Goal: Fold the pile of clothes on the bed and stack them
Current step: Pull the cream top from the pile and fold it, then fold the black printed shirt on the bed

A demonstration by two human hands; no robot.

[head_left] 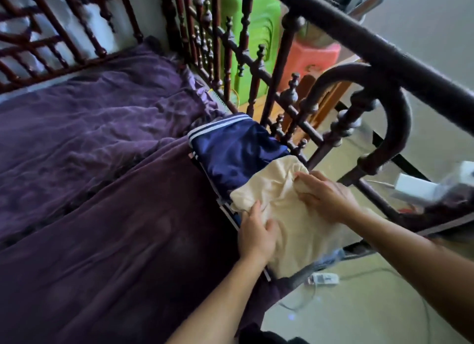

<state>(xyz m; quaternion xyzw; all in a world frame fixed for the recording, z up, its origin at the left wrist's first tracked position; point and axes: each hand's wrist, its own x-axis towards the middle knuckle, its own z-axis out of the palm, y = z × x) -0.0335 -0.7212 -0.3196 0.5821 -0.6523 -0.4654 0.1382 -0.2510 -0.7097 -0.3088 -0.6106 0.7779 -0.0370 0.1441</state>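
Observation:
A cream garment (pixel 289 213) lies crumpled on top of a stack at the bed's right edge. Under it sits a folded navy garment with white stripes (pixel 236 148). My left hand (pixel 256 231) grips the cream cloth's left edge, thumb on top and fingers curled around the fabric. My right hand (pixel 325 192) lies on the cloth's upper right part, with its fingers bunching a fold of the fabric near the bed's rail.
The bed is covered by a purple sheet (pixel 102 177). A dark wooden railing (pixel 282 97) with turned spindles runs along the right side and the head. A white power strip (pixel 323 278) lies on the floor below. Green and pink plastic stools (pixel 259 30) stand beyond the rail.

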